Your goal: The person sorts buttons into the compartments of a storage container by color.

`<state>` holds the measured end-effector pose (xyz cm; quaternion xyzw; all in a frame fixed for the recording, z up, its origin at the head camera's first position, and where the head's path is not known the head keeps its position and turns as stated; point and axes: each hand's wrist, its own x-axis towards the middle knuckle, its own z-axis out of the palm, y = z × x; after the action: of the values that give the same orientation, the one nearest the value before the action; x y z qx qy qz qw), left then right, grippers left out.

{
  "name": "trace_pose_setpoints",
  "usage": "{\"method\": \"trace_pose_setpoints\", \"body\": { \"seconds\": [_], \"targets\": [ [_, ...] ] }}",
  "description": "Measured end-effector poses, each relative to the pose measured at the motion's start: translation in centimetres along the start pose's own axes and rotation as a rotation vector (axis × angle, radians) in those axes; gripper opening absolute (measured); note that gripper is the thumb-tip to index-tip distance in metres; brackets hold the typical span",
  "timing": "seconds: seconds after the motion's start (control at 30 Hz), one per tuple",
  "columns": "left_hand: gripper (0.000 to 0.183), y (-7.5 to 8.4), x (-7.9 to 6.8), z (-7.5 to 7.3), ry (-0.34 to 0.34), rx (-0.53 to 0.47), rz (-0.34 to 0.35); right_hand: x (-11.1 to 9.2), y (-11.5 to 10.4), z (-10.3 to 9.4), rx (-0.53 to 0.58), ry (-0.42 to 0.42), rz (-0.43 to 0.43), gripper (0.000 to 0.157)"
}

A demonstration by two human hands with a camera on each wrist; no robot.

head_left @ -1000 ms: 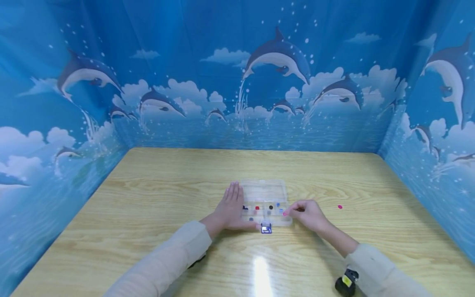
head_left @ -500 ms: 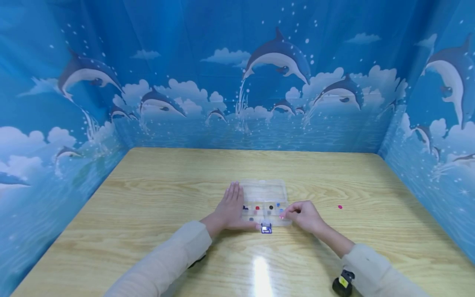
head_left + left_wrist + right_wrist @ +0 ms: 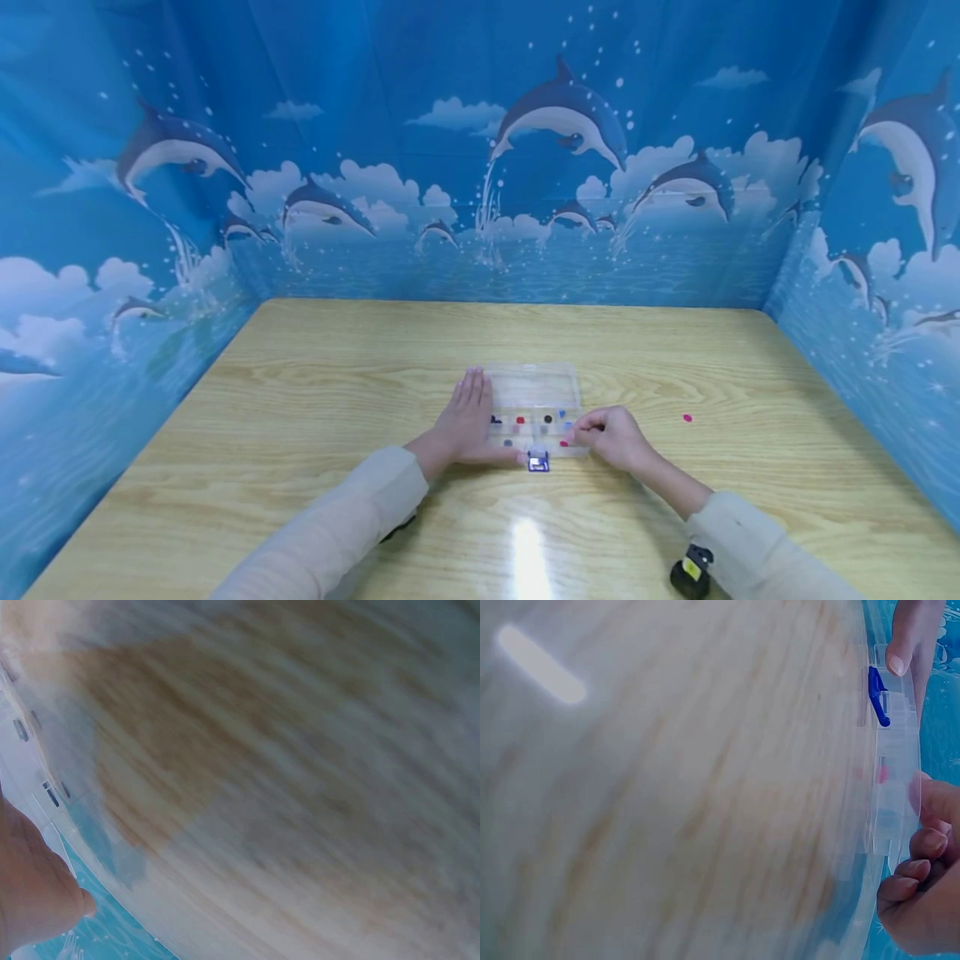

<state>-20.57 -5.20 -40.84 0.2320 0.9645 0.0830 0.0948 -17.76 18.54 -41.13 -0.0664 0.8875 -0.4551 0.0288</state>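
A clear plastic compartment box (image 3: 534,393) lies with its lid folded back. My left hand (image 3: 468,417) rests flat against its left side, thumb near the blue latch (image 3: 537,462) at the front. In the front right compartment sits a small pink piece (image 3: 564,443). My right hand (image 3: 617,437) is just over the box's right edge, fingers curled, fingertips beside that piece. The right wrist view shows a gap between the pink piece (image 3: 883,774) and the right fingertips (image 3: 928,838). The left wrist view catches only part of the left hand (image 3: 37,881).
A second pink piece (image 3: 687,417) lies on the wooden table (image 3: 360,367), right of the box. Other compartments hold small pieces, among them a red one (image 3: 521,420), a black one (image 3: 547,419) and a blue one (image 3: 562,414). A dolphin-print curtain (image 3: 420,167) surrounds the table.
My right hand has moved slightly left and lowered the pink piece into the front right compartment, where it now lies apart from the fingertips. The left hand has stayed put.
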Motion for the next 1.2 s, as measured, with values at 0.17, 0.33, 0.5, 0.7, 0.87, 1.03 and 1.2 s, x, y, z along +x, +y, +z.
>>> {"method": "trace_pose_setpoints", "body": {
  "seconds": [0.17,0.33,0.5,0.7,0.87,1.03,1.2],
  "targets": [
    [0.127,0.1,0.0,0.0,-0.002,0.007,-0.003,-0.2,-0.1,-0.2,0.005,0.0,0.007,0.008],
    [0.127,0.1,0.0,0.0,-0.006,0.005,-0.007,-0.3,-0.5,-0.9,0.012,0.022,0.023,0.01],
    [0.128,0.1,0.0,0.0,-0.006,0.001,-0.008,-0.3,-0.6,-1.7,-0.006,0.057,0.023,0.011],
    [0.129,0.1,0.0,-0.1,-0.008,-0.007,-0.008,-0.4,-0.3,-2.7,-0.023,0.067,0.036,0.014],
    [0.128,0.0,0.0,-0.1,-0.006,-0.005,-0.009,-0.5,0.2,-3.3,-0.029,0.076,0.021,0.015],
    [0.128,0.1,0.0,0.0,-0.005,0.006,-0.016,-0.5,0.6,-4.0,-0.067,0.091,0.026,0.014],
    [0.128,0.1,0.1,0.0,0.0,0.014,-0.018,-0.6,1.0,-4.7,-0.095,0.11,0.033,0.015]
  ]
}}
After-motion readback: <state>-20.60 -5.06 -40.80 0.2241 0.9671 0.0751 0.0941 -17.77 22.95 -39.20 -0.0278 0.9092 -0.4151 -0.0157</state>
